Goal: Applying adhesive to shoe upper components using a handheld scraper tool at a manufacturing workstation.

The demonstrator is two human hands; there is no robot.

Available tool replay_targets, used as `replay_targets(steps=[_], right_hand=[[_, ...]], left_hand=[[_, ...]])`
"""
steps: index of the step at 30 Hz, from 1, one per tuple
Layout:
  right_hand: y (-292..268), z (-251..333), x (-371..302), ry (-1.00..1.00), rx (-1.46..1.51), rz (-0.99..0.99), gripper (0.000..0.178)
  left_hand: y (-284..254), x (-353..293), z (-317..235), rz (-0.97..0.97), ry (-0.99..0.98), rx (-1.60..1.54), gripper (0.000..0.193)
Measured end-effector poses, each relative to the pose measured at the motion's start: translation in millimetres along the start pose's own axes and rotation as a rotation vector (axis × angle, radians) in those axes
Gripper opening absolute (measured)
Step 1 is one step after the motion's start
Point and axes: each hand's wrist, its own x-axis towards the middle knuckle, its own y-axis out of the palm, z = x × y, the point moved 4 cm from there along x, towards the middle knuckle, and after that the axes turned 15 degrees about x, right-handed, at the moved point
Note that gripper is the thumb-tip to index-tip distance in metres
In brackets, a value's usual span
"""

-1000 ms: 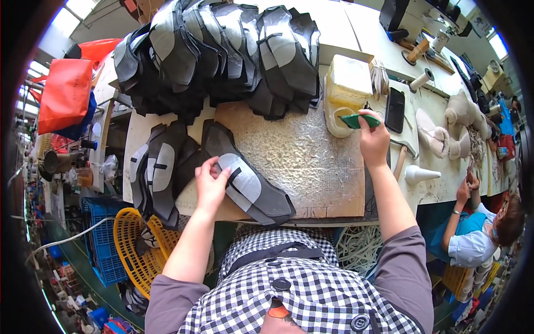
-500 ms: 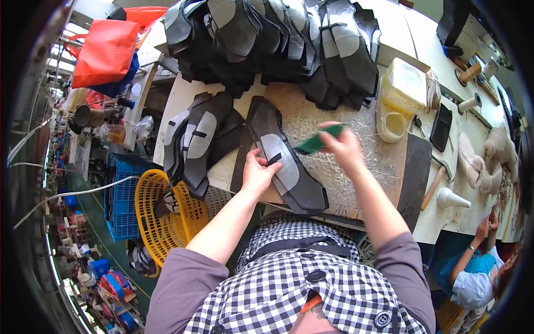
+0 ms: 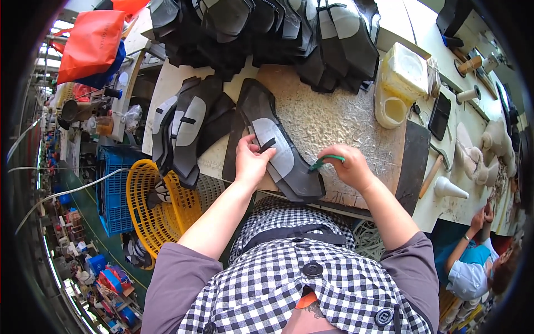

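Observation:
In front of me a dark shoe upper piece (image 3: pixel 304 177) with a light grey patch lies slantwise on the worn work board. My left hand (image 3: pixel 251 162) closes its fingers on the left edge of this piece, beside a small black tab (image 3: pixel 268 146) on the patch. My right hand (image 3: pixel 351 168) grips a bent green scraper (image 3: pixel 324 161). The scraper's edge touches the piece's right margin near its lower end. To the left lie several similar shoe upper pieces (image 3: pixel 189 128), overlapping each other.
Many more pieces (image 3: pixel 267 33) are heaped at the back. A cloudy plastic tub (image 3: pixel 401 72), a phone (image 3: pixel 440 116), a hammer (image 3: pixel 432 177) and a white cone (image 3: pixel 450 188) stand or lie at right. Yellow baskets (image 3: pixel 139 209) sit low left. Another person's arm (image 3: pixel 466 236) shows far right.
My right hand has brought the scraper down to the piece's lower right margin, and the scraper now bends. My left hand stays at the patch. The whole view has shifted slightly.

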Motion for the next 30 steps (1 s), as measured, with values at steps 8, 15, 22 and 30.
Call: replay_targets(steps=[8, 15, 22, 30], right_hand=[[6, 4, -25, 0.049, 0.25, -0.383, 0.016], [35, -4, 3, 0.069, 0.631, -0.72, 0.017], [44, 6, 26, 0.058, 0.516, -0.774, 0.015], [49, 25, 69, 0.154, 0.372, -0.557, 0.015]], left_hand=[[-3, -47, -6, 0.071, -0.094, -0.528, 0.047], [10, -47, -14, 0.195, -0.135, -0.564, 0.033], [4, -40, -26, 0.308, -0.114, -0.579, 0.028], [14, -34, -18, 0.395, -0.078, -0.649, 0.02]])
